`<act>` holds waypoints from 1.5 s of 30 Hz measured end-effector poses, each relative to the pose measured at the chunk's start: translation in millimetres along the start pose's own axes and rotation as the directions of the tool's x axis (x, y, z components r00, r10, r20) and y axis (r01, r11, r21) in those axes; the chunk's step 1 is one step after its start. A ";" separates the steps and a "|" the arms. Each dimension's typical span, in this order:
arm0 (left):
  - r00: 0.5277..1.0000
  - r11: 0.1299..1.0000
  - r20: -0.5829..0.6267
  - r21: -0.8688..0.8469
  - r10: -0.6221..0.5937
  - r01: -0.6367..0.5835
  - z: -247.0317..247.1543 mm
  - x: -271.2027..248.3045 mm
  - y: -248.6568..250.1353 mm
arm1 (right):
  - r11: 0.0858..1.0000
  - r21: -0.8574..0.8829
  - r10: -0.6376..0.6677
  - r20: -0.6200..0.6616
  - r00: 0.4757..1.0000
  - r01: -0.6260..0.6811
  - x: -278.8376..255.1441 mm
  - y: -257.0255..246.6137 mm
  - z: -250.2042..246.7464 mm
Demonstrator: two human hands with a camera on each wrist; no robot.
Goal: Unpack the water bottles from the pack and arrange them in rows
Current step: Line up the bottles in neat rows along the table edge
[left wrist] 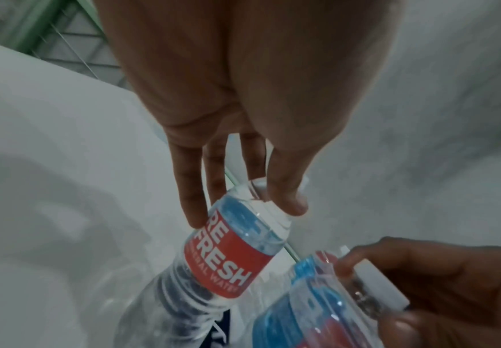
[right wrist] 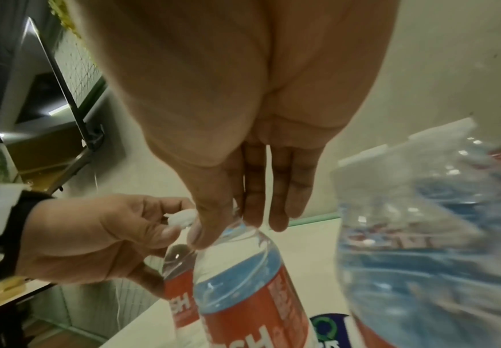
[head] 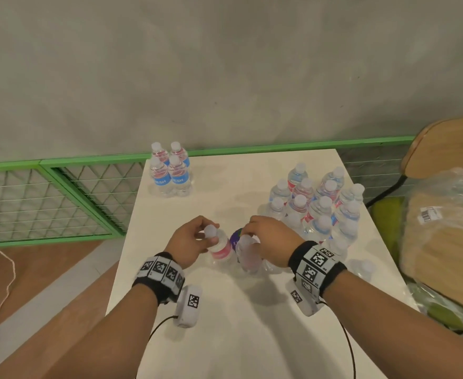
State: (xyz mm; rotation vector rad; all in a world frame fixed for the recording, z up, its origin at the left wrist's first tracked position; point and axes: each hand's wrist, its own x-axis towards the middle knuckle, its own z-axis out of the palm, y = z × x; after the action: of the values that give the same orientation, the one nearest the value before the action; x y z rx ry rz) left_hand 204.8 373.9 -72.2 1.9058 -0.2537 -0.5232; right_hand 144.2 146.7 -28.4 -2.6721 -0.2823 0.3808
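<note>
Two clear water bottles with red and blue labels stand close together in the torn plastic pack wrap (head: 236,239) at the middle of the white table (head: 252,329). My left hand (head: 201,235) pinches the white cap and neck of the left bottle (head: 220,248), which tilts; thumb and fingers show around it in the left wrist view (left wrist: 244,209). My right hand (head: 248,232) grips the top of the right bottle (head: 249,258), whose cap is hidden under the fingers (right wrist: 252,212). A block of four bottles (head: 170,170) stands at the back left. Several bottles (head: 318,203) cluster at the right.
A wooden-backed chair (head: 443,149) and a large plastic-wrapped package (head: 449,242) sit just past the table's right edge. A green mesh fence (head: 60,192) runs behind and to the left. The table's left edge drops to the floor.
</note>
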 end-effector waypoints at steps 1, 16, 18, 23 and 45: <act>1.000 1.000 -0.015 -0.006 -0.018 0.018 -9.6 -3.9 -5.2 | 1.000 -0.001 0.001 0.002 1.000 -0.001 5.3 -4.0 0.3; 0.901 0.963 -0.430 0.211 -0.061 0.166 -112.6 26.5 -36.9 | 0.996 0.064 0.078 -0.147 0.986 -0.070 170.2 -39.7 -30.3; 0.896 0.961 -0.442 0.224 -0.046 0.160 -109.6 34.7 -36.2 | 0.995 0.017 0.099 -0.171 0.980 -0.098 198.5 -35.0 -34.0; 0.890 0.961 -0.448 0.200 -0.083 0.190 -105.7 45.2 -39.6 | 0.986 -0.041 0.147 -0.221 0.964 -0.160 257.1 -19.8 -41.2; 0.884 0.962 -0.444 0.146 -0.145 0.231 -106.6 39.1 -30.3 | 0.985 0.144 0.132 -0.285 0.949 -0.094 322.4 -7.2 -44.0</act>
State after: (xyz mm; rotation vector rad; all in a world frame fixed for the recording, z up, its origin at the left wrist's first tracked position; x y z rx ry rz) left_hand 287.2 457.4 -76.0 2.1958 0.1806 -0.1941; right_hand 460.3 218.2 -58.1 -2.5770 -0.0121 0.0298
